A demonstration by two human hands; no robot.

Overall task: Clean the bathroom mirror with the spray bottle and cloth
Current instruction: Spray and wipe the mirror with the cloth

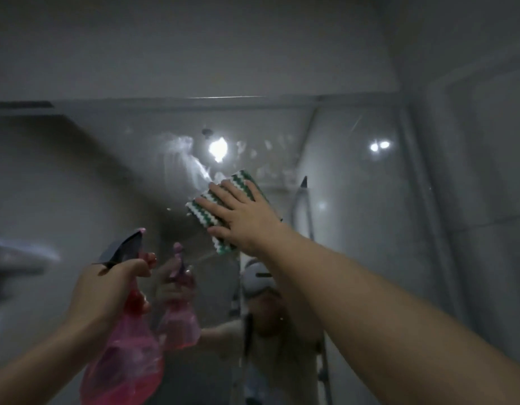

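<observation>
The bathroom mirror (106, 176) fills the wall ahead, with wet streaks and smears near its top middle. My right hand (244, 220) presses a folded green-and-white striped cloth (241, 182) flat against the glass with straight fingers. My left hand (104, 290) grips the neck of a pink spray bottle (127, 361) at lower left. Its dark trigger head points toward the mirror. The bottle's reflection (180, 323) shows just right of it.
A tiled wall (472, 200) runs along the right side. A shower hose and pipe (302, 206) show reflected in the mirror. A blurred shelf edge (16, 258) sits at far left. Light glare spots shine on the glass.
</observation>
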